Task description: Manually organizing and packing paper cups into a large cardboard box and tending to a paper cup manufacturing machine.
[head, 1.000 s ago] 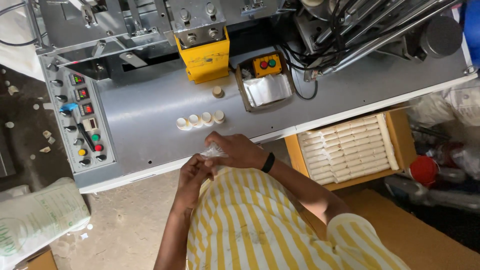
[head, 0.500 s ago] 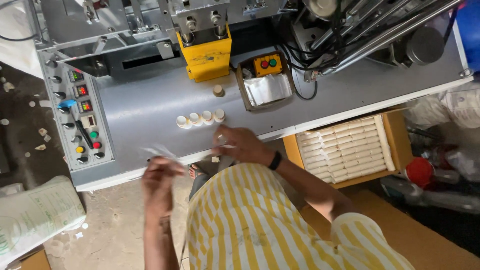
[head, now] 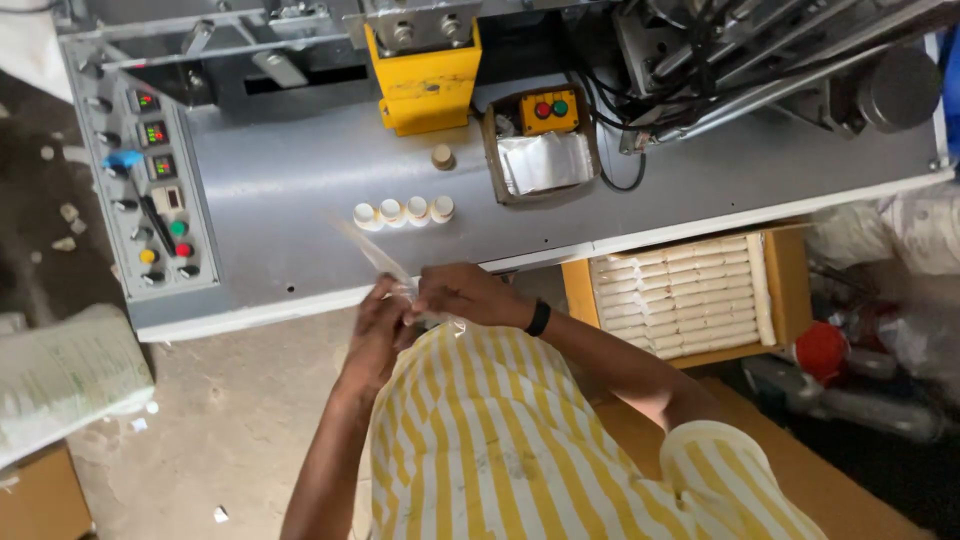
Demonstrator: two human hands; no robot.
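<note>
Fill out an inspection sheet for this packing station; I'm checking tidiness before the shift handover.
Surface: grey machine deck, mostly bare, with a button panel along one end.
Job's things: clear plastic bag, thin and see-through, gripped by both hands at the deck's edge.
Clutter: four white caps in a row; one tan cap apart; small tray of clear sleeves.
Hands: left hand and right hand pinch the bag together.
Cables: black cables run beside the tray.
Surroundings: wooden crate of white pads; white sack on the floor; scraps on the floor.
</note>
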